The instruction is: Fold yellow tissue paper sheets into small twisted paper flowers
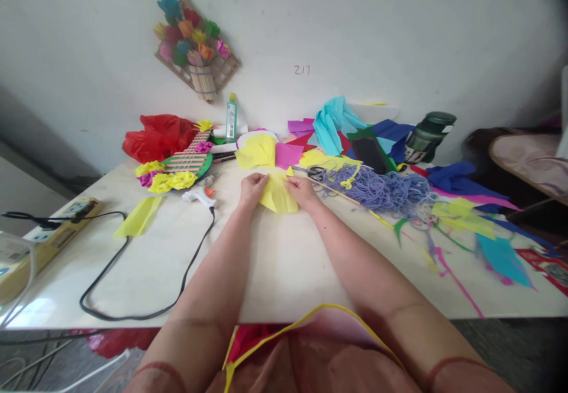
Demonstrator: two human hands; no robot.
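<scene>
A pleated yellow crepe paper piece [278,196] lies on the pale table [275,263] in front of me. My left hand [252,189] pinches its left upper edge, fingers closed on the paper. My right hand [302,190] grips its right upper edge the same way. Both forearms reach straight out from the near table edge. More yellow paper [256,151] and a pink sheet [287,155] lie just behind the hands.
A white glue gun [199,195] with a black cord [133,298] lies left. Scissors [313,171], purple yarn [381,189], a power strip [48,236], a green bottle [231,118], a dark jar [428,137] and coloured paper scraps [479,227] crowd the back and right.
</scene>
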